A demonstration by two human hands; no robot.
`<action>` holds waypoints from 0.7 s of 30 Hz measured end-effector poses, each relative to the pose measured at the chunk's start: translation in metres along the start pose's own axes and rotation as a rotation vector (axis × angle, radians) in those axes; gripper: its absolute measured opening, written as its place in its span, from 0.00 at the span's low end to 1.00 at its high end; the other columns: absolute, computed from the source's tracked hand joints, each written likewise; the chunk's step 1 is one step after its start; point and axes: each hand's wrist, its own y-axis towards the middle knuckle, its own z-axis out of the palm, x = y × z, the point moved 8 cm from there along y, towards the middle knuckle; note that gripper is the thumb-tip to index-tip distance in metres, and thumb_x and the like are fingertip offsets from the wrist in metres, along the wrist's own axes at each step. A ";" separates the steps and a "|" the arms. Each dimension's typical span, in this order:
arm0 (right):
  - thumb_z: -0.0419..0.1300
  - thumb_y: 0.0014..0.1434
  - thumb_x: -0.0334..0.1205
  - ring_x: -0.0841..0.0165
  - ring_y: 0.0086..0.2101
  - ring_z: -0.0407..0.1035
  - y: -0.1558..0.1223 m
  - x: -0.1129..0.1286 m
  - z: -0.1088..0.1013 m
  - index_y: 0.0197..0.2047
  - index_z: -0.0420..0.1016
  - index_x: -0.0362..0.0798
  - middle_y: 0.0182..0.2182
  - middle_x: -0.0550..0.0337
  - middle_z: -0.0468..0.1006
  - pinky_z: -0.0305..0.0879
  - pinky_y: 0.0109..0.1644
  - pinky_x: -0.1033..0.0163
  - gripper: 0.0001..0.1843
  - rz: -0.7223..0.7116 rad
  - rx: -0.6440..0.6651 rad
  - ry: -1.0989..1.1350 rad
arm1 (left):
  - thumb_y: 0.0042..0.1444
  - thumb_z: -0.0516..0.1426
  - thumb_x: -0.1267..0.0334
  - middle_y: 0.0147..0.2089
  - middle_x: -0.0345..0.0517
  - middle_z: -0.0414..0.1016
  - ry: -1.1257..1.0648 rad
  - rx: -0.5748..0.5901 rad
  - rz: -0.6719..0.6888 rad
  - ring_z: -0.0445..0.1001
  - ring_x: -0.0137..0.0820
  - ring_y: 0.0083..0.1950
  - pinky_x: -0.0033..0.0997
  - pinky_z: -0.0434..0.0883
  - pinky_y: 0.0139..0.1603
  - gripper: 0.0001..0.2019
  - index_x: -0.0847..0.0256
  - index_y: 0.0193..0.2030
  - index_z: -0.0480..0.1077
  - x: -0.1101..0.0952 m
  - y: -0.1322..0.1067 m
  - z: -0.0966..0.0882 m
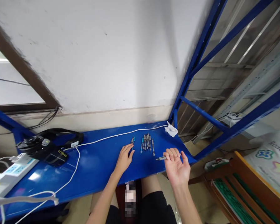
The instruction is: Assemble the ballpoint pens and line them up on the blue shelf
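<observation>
My left hand [124,157] rests on the blue tabletop with its fingers stretched out and the thumb apart. Its fingertips reach a couple of pens [133,139], one with light blue parts, which the hand partly covers. Turned palm up near the front edge, my right hand [177,168] has its fingers curled around a grey pen [161,158], tip pointing left. Between the hands lies a row of several grey pens [147,142], side by side. At the left of that row is a light blue pen [142,144], and slightly apart on the right lies another grey pen [153,147].
Crumpled white tissue [171,129] sits at the table's back right corner. A white cable [116,135] runs along the back. On the left are a black strapped device [49,149] and a white power strip [16,172]. Blue frame posts [189,74] rise at right.
</observation>
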 end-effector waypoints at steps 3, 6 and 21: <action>0.58 0.70 0.38 0.67 0.26 0.47 -0.006 0.000 -0.003 0.31 0.51 0.55 0.28 0.70 0.44 0.63 0.31 0.59 0.20 -0.006 0.004 0.015 | 0.78 0.54 0.57 0.66 0.53 0.82 0.010 -0.022 -0.012 0.77 0.45 0.68 0.54 0.70 0.74 0.17 0.56 0.64 0.78 0.001 0.000 -0.002; 0.59 0.71 0.39 0.68 0.26 0.49 -0.012 -0.003 -0.008 0.32 0.53 0.55 0.28 0.70 0.47 0.64 0.31 0.60 0.19 0.009 0.006 0.079 | 0.78 0.54 0.59 0.64 0.52 0.83 0.035 -0.042 -0.031 0.79 0.45 0.66 0.54 0.70 0.73 0.16 0.56 0.61 0.80 0.002 -0.002 -0.005; 0.69 0.69 0.64 0.70 0.24 0.61 -0.028 -0.030 -0.121 0.41 0.79 0.54 0.23 0.71 0.61 0.70 0.33 0.60 0.21 0.029 -0.201 -0.194 | 0.72 0.58 0.64 0.53 0.52 0.81 0.131 -0.180 -0.192 0.83 0.44 0.48 0.46 0.76 0.53 0.09 0.56 0.53 0.78 0.014 -0.017 -0.027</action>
